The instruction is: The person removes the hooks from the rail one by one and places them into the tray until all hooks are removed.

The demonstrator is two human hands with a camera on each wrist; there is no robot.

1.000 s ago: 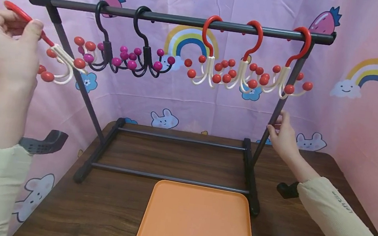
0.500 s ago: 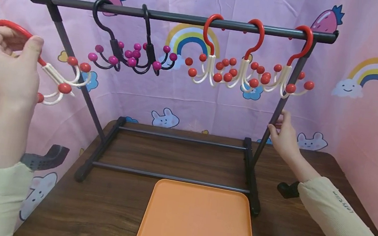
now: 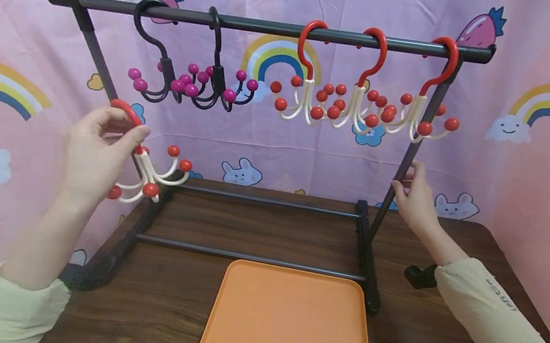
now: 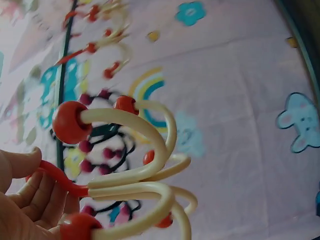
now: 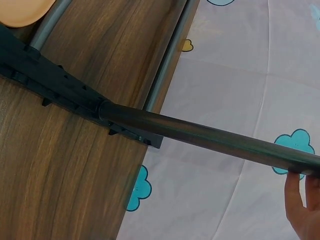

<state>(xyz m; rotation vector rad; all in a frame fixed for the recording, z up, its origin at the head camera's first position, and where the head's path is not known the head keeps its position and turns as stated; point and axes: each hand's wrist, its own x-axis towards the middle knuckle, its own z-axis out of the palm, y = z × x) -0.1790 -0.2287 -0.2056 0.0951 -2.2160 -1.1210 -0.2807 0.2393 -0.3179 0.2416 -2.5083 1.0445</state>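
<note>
In the head view my left hand (image 3: 91, 157) pinches the red hook of a white claw-shaped hanger (image 3: 147, 172) with red ball tips. The hanger is held tilted, in front of the rack's left post and below the top bar (image 3: 267, 27). Close up in the left wrist view, the hanger's white prongs (image 4: 135, 186) spread away from my palm. My right hand (image 3: 416, 199) holds the rack's right post (image 3: 409, 153) partway up; the right wrist view shows fingertips against this post (image 5: 210, 137).
Two black hangers (image 3: 167, 73) with magenta balls hang on the bar's left half. Three red-and-white hangers (image 3: 307, 96) hang on its right half. An orange tray (image 3: 289, 322) lies on the wooden table (image 3: 150, 305), against the rack's front base rod (image 3: 183, 246). A patterned pink cloth (image 3: 269, 131) stands behind.
My left hand has moved down and to the right with the red-and-white hanger, from outside the rack's left end. Both black hangers have swung and turned slightly. My right hand stays on the post.
</note>
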